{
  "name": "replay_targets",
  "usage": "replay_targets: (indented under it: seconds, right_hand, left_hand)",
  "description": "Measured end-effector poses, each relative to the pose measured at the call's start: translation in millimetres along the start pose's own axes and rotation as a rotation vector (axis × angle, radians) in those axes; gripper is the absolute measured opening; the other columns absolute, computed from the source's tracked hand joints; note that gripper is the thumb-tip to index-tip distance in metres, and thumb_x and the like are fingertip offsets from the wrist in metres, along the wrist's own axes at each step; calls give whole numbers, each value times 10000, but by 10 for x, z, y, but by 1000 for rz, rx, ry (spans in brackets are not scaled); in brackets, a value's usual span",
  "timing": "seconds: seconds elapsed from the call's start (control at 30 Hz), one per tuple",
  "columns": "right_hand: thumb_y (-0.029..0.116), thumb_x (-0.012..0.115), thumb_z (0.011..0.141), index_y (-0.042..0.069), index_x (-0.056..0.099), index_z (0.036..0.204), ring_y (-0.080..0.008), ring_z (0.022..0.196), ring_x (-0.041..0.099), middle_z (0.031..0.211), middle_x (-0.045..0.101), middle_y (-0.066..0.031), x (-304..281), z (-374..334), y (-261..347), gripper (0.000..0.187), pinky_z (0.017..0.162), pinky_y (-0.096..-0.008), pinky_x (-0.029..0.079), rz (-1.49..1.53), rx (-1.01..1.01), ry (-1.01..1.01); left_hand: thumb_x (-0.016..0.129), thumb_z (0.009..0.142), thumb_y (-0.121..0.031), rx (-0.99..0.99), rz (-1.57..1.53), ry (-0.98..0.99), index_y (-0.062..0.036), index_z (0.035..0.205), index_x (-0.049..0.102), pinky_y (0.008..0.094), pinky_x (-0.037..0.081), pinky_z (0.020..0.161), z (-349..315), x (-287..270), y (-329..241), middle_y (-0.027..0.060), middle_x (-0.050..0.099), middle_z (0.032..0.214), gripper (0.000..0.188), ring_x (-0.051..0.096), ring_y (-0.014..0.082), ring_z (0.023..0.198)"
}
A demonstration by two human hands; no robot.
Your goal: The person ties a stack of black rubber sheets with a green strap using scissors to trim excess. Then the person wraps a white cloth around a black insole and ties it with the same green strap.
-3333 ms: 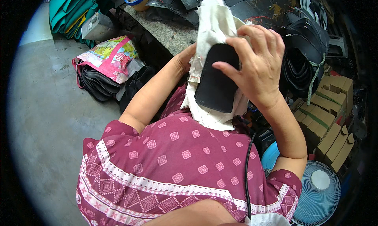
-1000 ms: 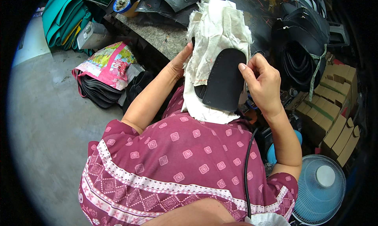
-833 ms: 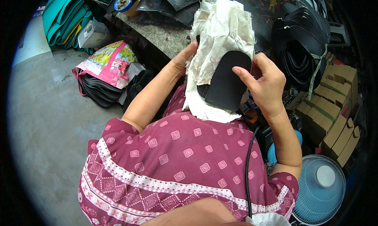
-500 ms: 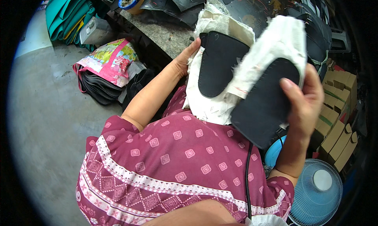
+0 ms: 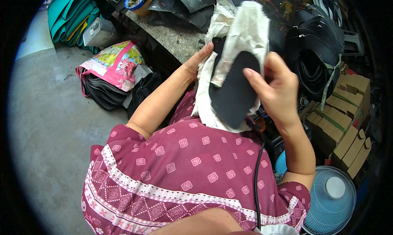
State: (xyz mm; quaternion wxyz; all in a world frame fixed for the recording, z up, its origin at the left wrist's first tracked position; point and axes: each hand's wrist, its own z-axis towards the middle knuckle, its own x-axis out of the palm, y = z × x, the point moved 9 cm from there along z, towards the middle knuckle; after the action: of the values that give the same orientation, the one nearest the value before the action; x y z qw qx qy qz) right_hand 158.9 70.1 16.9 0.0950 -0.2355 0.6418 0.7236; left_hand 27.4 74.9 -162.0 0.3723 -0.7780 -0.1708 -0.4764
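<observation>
My left hand grips the left edge of a white cloth piece with frayed edges. A black rounded panel lies on that cloth, mostly covered now. Over it, my right hand holds a second white cloth piece by its right side. This one bears its own black panel, with my right thumb lying across the panel's edge and the other fingers curled behind. Both pieces are held up in front of my body, tilted, the right one overlapping the left.
Ahead is a stone-topped table with black sheet pieces and a blue-rimmed tub. Black bundled pieces, cardboard boxes and a fan stand at right. A pink bag of black sheets sits on the left floor.
My right hand has moved left, carrying its cloth piece over the one in my left hand and covering most of that panel. My left hand has barely moved.
</observation>
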Motion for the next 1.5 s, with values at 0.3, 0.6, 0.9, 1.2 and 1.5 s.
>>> replay_targets:
  seconds: [0.3, 0.6, 0.9, 1.2, 1.5]
  right_hand:
    - [60, 718, 805, 23, 501, 781, -195, 569, 467, 625, 482, -71, -216, -71, 296, 221, 511, -302, 382, -311, 8, 63]
    - [64, 746, 808, 18, 477, 769, -98, 563, 380, 625, 417, -59, -87, -41, 151, 275, 505, -252, 365, 11, 59, 7]
    - [185, 788, 825, 27, 501, 791, -152, 529, 455, 599, 484, -79, 135, 13, -278, 330, 508, -291, 415, -39, 79, -41]
    - [394, 831, 678, 67, 524, 1154, -300, 939, 564, 1053, 562, -98, 61, 18, -177, 654, 777, -404, 484, -537, -209, -158]
    - [309, 803, 729, 93, 531, 1204, -328, 1046, 546, 1112, 558, -115, 187, 69, -435, 588, 890, -426, 466, -411, -108, -78]
  left_hand:
    - [644, 885, -537, 1, 23, 25, -19, 1444, 412, 455, 492, 1031, 54, 29, 21, 218, 565, 1343, 797, 594, 318, 1213]
    - [654, 868, -558, 2, 11, -17, -13, 1417, 442, 459, 559, 940, 13, 28, 1, 226, 597, 1288, 802, 628, 315, 1160]
    - [673, 830, -604, -63, 57, -14, -25, 1435, 411, 501, 518, 995, 16, 56, 67, 243, 567, 1314, 878, 611, 358, 1168]
    - [726, 682, -724, -30, 238, 103, -6, 1474, 353, 468, 507, 1012, -69, 26, 0, 220, 546, 1358, 1132, 579, 321, 1223]
    - [758, 702, -270, -153, 414, -148, 41, 1291, 531, 402, 604, 813, -87, -206, 9, 204, 685, 1101, 704, 718, 283, 900]
